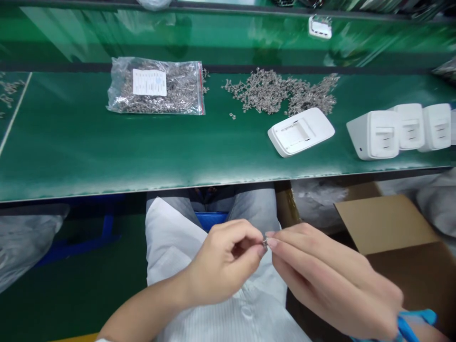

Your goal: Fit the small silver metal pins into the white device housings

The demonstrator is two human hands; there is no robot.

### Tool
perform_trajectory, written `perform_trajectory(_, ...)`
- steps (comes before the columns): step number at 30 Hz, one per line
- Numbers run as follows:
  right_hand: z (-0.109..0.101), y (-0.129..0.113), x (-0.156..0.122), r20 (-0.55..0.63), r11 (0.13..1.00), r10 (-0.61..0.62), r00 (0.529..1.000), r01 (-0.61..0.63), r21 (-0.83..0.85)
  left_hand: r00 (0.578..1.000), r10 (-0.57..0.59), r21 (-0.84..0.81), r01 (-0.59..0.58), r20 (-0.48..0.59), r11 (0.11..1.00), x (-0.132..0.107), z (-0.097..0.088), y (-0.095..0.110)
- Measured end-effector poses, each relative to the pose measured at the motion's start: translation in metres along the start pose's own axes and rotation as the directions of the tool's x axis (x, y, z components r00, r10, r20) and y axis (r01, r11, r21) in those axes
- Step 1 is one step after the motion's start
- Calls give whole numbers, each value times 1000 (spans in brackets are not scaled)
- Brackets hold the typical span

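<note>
My left hand [224, 263] and my right hand [327, 280] meet over my lap, below the bench edge. Their fingertips pinch one tiny grey metal part [265, 242] between them. A loose pile of the same small metal parts [281, 92] lies on the green bench top [107, 152] at the back. In front of that pile a white plastic housing [301, 131] lies flat. A clear bag of metal parts [156, 86] with a white label rests at the back left.
Three white plastic housings [402, 129] stand in a row at the right end of the bench. An open cardboard box [392, 223] sits below the bench on my right. Another white unit [319, 27] lies on the far shelf. Plastic wrap [24, 237] hangs low left.
</note>
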State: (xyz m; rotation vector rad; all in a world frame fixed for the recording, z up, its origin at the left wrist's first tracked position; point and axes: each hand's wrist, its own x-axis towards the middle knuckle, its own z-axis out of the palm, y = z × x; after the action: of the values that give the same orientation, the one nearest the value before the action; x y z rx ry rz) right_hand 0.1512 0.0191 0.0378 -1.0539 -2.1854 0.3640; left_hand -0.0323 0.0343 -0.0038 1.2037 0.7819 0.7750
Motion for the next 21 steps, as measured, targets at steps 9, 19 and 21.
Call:
perform_trajectory(9, -5, -7, 14, -23, 938, 325, 945, -320, 131, 770, 616, 561, -441, -164, 700, -1, -4, -15)
perform_trajectory(19, -2, 7, -2, 73, 989, -94, 993, 84, 123, 663, -398, -610, 745, 634, 269, 13, -3, -19)
perform_trajectory(21, -6, 7, -4, 137, 993, -89, 987, 78, 86, 731, -376, -638, 682, 570, 358, 11, -3, -14)
